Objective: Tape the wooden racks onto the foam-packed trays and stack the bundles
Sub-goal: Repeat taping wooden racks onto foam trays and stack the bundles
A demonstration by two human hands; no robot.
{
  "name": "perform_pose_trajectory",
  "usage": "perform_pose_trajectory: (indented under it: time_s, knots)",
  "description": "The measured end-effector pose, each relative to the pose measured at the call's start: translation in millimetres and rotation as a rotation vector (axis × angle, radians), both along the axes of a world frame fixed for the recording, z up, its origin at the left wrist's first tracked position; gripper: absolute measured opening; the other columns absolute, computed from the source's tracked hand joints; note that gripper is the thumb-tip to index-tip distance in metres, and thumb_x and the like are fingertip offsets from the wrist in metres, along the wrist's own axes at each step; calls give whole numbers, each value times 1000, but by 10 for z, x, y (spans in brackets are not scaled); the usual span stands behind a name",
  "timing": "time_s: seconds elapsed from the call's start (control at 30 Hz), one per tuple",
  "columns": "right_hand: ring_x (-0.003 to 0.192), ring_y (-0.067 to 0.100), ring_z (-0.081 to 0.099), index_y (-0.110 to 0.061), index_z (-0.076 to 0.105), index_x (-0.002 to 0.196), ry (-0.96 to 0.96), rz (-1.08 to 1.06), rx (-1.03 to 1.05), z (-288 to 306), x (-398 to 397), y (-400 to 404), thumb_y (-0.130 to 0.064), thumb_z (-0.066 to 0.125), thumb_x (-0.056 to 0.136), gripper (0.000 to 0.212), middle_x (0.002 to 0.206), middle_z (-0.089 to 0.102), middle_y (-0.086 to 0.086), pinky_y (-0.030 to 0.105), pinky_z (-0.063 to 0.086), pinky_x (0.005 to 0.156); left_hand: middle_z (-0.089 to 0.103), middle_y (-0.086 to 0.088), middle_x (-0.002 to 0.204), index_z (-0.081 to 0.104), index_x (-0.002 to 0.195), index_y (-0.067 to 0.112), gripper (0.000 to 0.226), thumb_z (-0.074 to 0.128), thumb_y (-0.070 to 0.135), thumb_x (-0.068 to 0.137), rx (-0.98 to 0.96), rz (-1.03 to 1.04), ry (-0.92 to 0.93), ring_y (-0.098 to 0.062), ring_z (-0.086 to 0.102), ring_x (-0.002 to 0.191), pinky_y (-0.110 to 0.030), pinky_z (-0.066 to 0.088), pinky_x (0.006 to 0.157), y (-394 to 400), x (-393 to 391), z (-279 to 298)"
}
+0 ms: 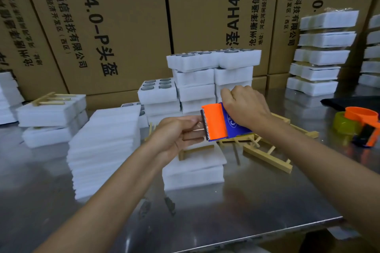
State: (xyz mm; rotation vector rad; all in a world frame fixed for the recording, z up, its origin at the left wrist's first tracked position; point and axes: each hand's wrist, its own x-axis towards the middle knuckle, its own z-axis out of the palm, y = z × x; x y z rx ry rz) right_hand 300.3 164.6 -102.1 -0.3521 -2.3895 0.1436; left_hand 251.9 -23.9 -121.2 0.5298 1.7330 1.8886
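Two hands above bundle, right hand gripping tape dispenser, left hand apparently pinching tape, table edge near.

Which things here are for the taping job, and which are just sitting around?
For the job:
left hand pinching the tape end
right hand holding the tape dispenser
foam bundle with a wooden rack on it
loose wooden racks

Just lying about:
second tape dispenser
cardboard boxes
black cloth

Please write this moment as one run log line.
right hand: holds tape dispenser | left hand: pinches tape end | foam bundle: below, untaped
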Motion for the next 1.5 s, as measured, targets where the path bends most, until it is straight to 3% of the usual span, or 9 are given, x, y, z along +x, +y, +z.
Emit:
perform_pose_trajectory:
  time_s: [0.27,0.43,0.53,0.63,0.97,1.13,1.27,1.37,1.5]
  knots:
    - [58,19,42,-16,45,70,-95,-109,57,9,141,415,-40,25,98,42,66,49,6,31,24,52,76,-13,78,63,97,-3,23,40,-2,100,142,320,100,-23,76,74,-26,60,59,-1010,-494,247]
    - [60,22,46,-16,51,72,-209,-253,137,-54,241,891,-43,26,97,44,66,51,5,32,26,55,75,-8,72,73,73,3,26,54,6,92,208,487,119,-18,75,70,-27,62,67,-1689,-838,524]
    - [58,17,43,-18,54,77,-272,-272,222,-74,116,881,-47,26,99,45,66,50,2,29,25,52,71,-7,80,74,80,9,7,75,15,84,17,519,380,-16,69,69,-22,57,59,-1452,-768,495]
    - [60,16,48,-21,54,79,-330,-280,274,-108,-22,836,-52,27,97,45,68,52,0,28,32,55,60,3,88,54,102,15,42,85,27,77,-354,718,724,-16,60,75,-29,48,63,-1150,-704,352]
    - [61,15,52,-24,58,80,-492,-345,451,-54,-245,1183,-58,25,96,50,71,58,-1,27,30,52,38,-4,99,39,99,14,43,68,-11,78,-730,643,1440,-22,35,88,-38,37,65,-577,-656,-183]
    - [59,13,52,-25,53,78,-481,-381,499,-47,-295,1301,-58,28,95,45,67,58,-3,27,27,51,48,-10,96,50,96,9,59,55,-27,48,-995,466,1523,-25,42,81,-31,26,54,-412,-696,-522]
    - [57,12,49,-25,47,78,-471,-383,461,-118,-320,1295,-60,29,95,42,67,55,-4,28,29,53,48,-10,101,47,99,10,48,53,-21,63,-1086,434,1399,-19,34,81,-31,30,60,-316,-823,-766]
    - [58,11,50,-25,48,78,-466,-378,459,-150,-312,1289,-60,30,95,42,67,55,-4,28,33,56,45,-8,124,40,124,11,35,51,2,91,-1109,315,1151,-25,45,108,-32,42,79,-210,-942,-839]
    - [55,9,44,-25,39,74,-468,-382,443,-123,-255,1290,-59,32,95,41,64,48,-6,29,35,61,58,-7,129,48,133,16,45,62,33,93,-988,201,845,-27,57,116,-36,48,95,-280,-1095,-881]
